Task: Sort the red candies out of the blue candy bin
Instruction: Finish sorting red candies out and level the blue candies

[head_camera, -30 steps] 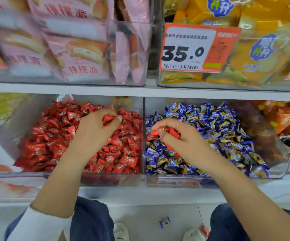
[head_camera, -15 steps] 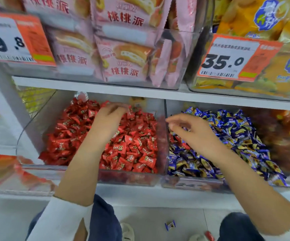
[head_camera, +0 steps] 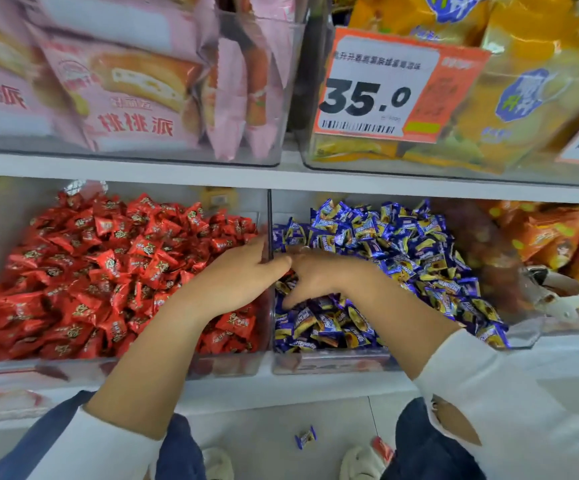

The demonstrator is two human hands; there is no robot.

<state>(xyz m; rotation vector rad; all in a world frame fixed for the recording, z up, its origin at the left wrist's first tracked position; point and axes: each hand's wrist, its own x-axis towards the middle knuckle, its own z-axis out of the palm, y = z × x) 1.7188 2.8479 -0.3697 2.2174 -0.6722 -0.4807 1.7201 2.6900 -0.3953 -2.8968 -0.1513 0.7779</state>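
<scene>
The red candy bin (head_camera: 225,367) holds a heap of red candies (head_camera: 108,271). To its right, the blue candy bin (head_camera: 329,362) is piled with blue candies (head_camera: 402,244); I see no red candy among them. My left hand (head_camera: 239,278) lies over the red bin's right edge, its fairly straight fingers reaching across the clear divider (head_camera: 269,216). My right hand (head_camera: 322,275) is low in the blue bin's left side, thumb pointing down. Its fingertips meet my left hand's and are hidden there. No candy shows in either hand.
Pink snack packs (head_camera: 135,98) and yellow bags (head_camera: 523,91) fill the shelf above, behind a 35.0 price tag (head_camera: 378,88). A bin of orange packets (head_camera: 558,244) with a white scoop (head_camera: 555,292) stands at the right. A blue candy (head_camera: 305,437) and a red candy (head_camera: 381,448) lie on the floor.
My right hand held red candies a second ago. Both hands have since come together at the divider, the left one moving right off the red heap, and the red candies are out of sight.
</scene>
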